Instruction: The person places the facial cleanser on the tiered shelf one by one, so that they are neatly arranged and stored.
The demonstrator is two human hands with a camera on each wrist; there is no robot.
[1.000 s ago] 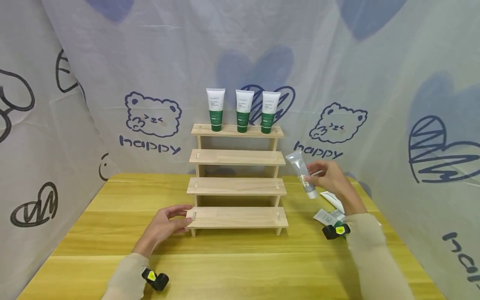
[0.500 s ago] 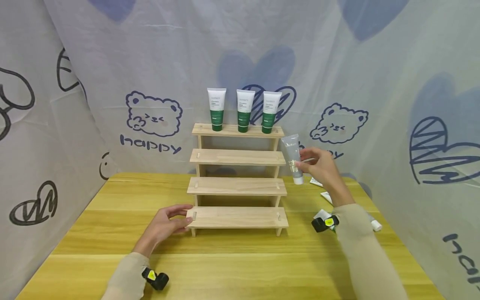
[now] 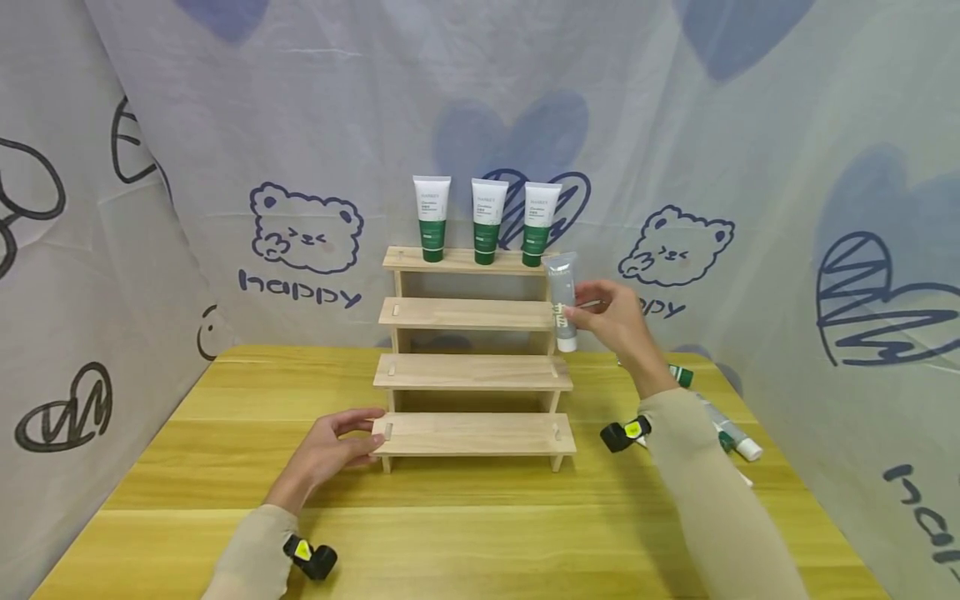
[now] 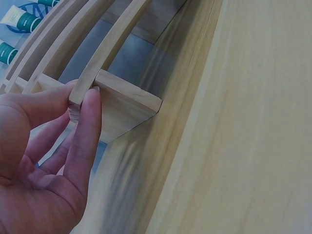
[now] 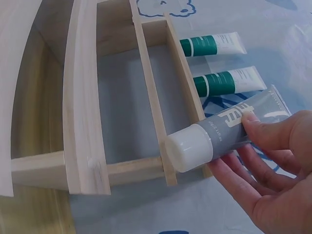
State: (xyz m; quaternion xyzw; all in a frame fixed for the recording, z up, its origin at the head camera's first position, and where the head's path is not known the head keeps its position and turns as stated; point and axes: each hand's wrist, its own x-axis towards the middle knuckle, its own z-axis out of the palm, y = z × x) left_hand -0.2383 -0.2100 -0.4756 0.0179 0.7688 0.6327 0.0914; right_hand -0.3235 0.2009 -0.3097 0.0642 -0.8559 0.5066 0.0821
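My left hand [image 3: 333, 450] pinches the left end of the lowest step of a four-tier wooden display rack [image 3: 472, 436]; the left wrist view shows thumb and forefinger on the board's end [image 4: 84, 87]. My right hand [image 3: 617, 321] holds a grey squeeze tube [image 3: 562, 300] with a white cap, cap downward, in front of the right end of the second tier from the top. In the right wrist view, the thumb lies on the grey tube [image 5: 234, 122] and the fingers are beneath it. Three white-and-green tubes [image 3: 487, 221] stand on their caps along the top tier.
Several more tubes lie on the yellow wooden table at the right, among them a grey one with a white cap [image 3: 747, 448], partly hidden by my right sleeve [image 3: 705, 467]. A patterned cloth [image 3: 480, 92] hangs behind and at both sides.
My right hand has carried the grey tube left and upward to the rack's right end, and the tube has swung more upright. The left hand keeps its place on the lowest step.
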